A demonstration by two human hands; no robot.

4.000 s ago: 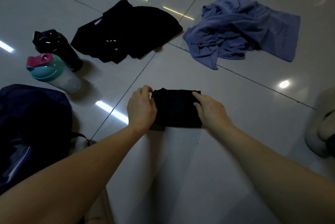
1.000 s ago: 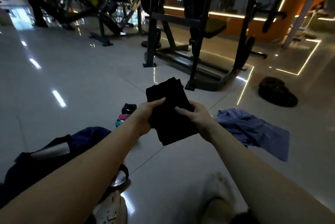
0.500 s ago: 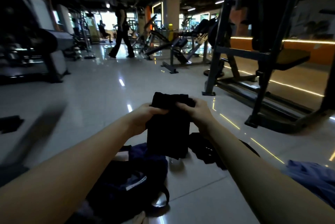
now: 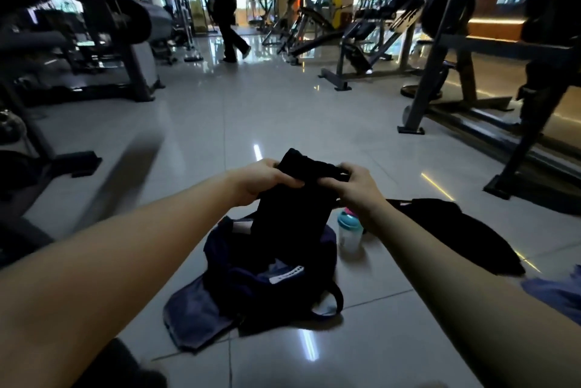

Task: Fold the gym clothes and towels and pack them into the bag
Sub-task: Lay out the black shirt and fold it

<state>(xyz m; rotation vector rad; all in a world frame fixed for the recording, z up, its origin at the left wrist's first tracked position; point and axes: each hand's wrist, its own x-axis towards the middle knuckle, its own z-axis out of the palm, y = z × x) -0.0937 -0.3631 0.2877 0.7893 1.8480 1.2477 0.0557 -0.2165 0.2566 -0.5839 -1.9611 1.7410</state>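
I hold a folded black garment [image 4: 295, 208] upright by its top edge, hanging over the navy bag. My left hand [image 4: 264, 181] grips its top left corner. My right hand [image 4: 355, 186] grips its top right corner. The navy bag [image 4: 251, 290] lies open on the tiled floor directly below, a white label showing inside. A second black garment [image 4: 456, 230] lies unfolded on the floor to the right. The edge of a blue towel [image 4: 556, 293] shows at the far right.
A shaker bottle [image 4: 348, 232] with a teal lid stands just right of the bag. Gym machines and benches stand left and right of the tiled aisle. A person [image 4: 226, 4] walks far ahead. My knee is at the bottom left.
Four seconds ago the folded garment lay on the floor under both hands. I have lifted it and swung left, and it now hangs over the open bag.
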